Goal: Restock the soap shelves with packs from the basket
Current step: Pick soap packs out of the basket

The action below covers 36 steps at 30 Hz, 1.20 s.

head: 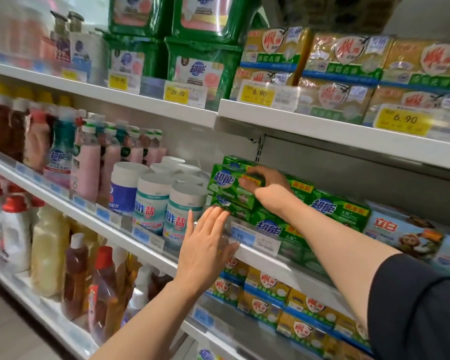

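The green soap pack (pixel 227 184) sits on top of a stack of like green packs (pixel 270 224) at the left end of the middle shelf (pixel 247 252), tilted slightly with its left end forward. The right hand (pixel 266 185) lies over the pack's right half, fingers curled down across its front face and gripping it. The left hand (pixel 205 245) is held below and in front, fingers straight and together, fingertips touching the lower front edge of the stack, just above the blue price tag (pixel 242 236); it holds nothing.

To the right of the stack, further green packs (pixel 339 210) stand in a row, then blue soap packs (pixel 405 232). To the left stand white-lidded tubs (pixel 182 211) and pink bottles (pixel 86 167). The upper shelf (pixel 348 131) carries yellow soap packs (pixel 343 58) and green lidded boxes (pixel 200 66). The lower shelf holds more yellow soap packs (pixel 268 287), partly hidden by the arms.
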Motion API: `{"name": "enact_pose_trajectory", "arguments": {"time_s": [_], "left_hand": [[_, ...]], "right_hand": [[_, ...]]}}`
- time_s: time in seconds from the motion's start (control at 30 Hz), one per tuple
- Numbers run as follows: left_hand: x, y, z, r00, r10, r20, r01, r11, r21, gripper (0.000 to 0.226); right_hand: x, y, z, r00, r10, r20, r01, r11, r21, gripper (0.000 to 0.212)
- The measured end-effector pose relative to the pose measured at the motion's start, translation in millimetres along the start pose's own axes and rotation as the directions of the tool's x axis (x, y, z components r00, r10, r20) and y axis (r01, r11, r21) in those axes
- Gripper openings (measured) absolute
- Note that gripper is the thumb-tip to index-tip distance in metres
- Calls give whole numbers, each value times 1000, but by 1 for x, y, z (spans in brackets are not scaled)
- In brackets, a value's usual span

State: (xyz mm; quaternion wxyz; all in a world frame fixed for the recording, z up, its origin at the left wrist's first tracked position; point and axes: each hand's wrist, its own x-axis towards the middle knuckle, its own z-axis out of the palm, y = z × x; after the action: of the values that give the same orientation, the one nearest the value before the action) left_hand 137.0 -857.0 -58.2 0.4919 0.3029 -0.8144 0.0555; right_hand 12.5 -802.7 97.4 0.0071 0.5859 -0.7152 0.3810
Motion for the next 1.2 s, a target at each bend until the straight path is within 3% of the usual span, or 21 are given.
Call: {"name": "enact_pose_trajectory", "arguments": {"time_s": [0.33,0.5,0.7,0.8,0.93,1.03,1.2], "left_hand": [[0,-1,6,1000,-1,-12,0,999,-43,65],[0,-2,7,1000,1,8,-1,999,-32,66],[0,-3,6,999,29,19,-28,999,-38,66],[0,-4,6,999,43,17,-42,998,-38,66],[0,-5,7,999,46,21,-45,998,-47,68],[0,-5,8,999,40,20,-39,998,-42,68],[-1,-5,7,999,26,34,-25,999,-38,67]], "right_hand": [[16,-9,-9,997,73,-8,-71,989,132,38],[18,-21,12,990,42,-133,-16,981,193,24],[28,-15,25,981,196,2,-194,974,-113,34],[25,-9,18,985,142,99,-114,961,-251,42],[9,3,5,925,130,357,-23,957,-289,78],[4,14,-1,928,86,362,41,943,-329,76],[1,27,-8,923,127,363,12,934,-358,85]]}}
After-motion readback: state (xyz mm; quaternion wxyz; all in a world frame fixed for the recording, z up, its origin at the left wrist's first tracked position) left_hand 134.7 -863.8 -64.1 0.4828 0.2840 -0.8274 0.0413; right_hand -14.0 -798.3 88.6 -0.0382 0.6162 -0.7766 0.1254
